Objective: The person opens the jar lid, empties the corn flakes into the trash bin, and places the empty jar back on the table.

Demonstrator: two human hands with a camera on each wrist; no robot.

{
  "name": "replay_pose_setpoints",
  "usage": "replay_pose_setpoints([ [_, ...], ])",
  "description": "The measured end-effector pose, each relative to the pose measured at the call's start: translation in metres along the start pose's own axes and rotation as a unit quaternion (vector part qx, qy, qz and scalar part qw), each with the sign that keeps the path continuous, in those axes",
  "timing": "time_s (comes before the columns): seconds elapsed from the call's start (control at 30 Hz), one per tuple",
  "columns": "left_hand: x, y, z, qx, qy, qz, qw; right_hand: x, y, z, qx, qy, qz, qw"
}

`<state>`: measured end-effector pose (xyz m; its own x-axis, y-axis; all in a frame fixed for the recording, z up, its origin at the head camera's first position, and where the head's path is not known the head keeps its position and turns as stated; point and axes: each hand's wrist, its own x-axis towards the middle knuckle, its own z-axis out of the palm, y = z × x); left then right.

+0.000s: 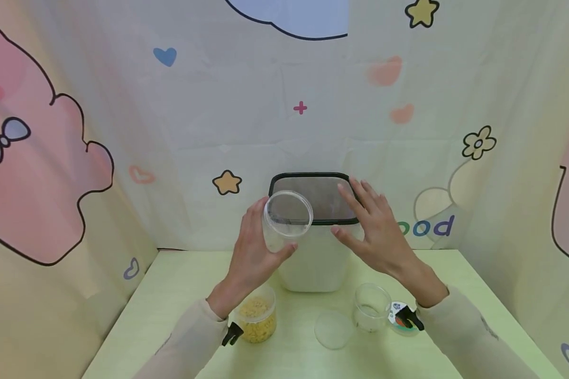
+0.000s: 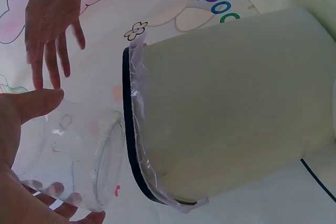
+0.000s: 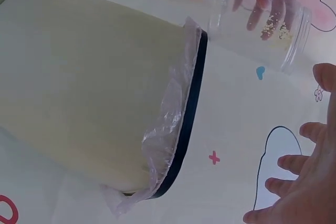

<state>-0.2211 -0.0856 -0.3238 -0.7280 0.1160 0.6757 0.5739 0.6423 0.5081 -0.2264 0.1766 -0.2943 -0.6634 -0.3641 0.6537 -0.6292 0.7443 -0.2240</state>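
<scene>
My left hand (image 1: 253, 250) grips a clear plastic jar (image 1: 284, 238) around its side, holding it tilted above the front left of a white bin (image 1: 313, 266). A few pale yellow crumbs (image 3: 277, 27) cling to the jar's wall in the right wrist view. The bin has a black rim (image 1: 320, 222), and a thin plastic liner (image 3: 163, 135) hangs over its edge. My right hand (image 1: 379, 237) is at the bin's right side with fingers spread and nothing in it. Whether it touches the rim is unclear.
A clear jar of yellow crumbs (image 1: 258, 327) stands on the table behind my left wrist. Nearer the middle lies a round translucent lid (image 1: 333, 329), next to a second clear jar (image 1: 371, 316). A printed round lid (image 1: 399, 311) is partly hidden by my right wrist strap.
</scene>
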Motion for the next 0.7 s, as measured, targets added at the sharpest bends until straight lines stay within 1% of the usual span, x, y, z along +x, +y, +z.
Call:
replay_pose_setpoints([
  [0.27, -0.017, 0.001, 0.004, -0.021, -0.004, -0.013, 0.9997, -0.017, -0.01, -0.001, -0.016, -0.005, -0.018, 0.9997],
  [0.47, -0.03, -0.001, 0.009, -0.047, -0.015, -0.034, 0.9982, -0.031, -0.014, 0.005, -0.017, -0.013, -0.022, 0.9995],
  [0.57, -0.037, -0.002, 0.013, -0.062, -0.016, -0.039, 0.9972, -0.037, -0.015, 0.009, -0.016, -0.011, -0.027, 0.9994],
  [0.7, -0.047, -0.001, 0.018, -0.081, -0.018, -0.045, 0.9956, -0.044, -0.016, 0.013, -0.017, -0.019, -0.034, 0.9991],
])
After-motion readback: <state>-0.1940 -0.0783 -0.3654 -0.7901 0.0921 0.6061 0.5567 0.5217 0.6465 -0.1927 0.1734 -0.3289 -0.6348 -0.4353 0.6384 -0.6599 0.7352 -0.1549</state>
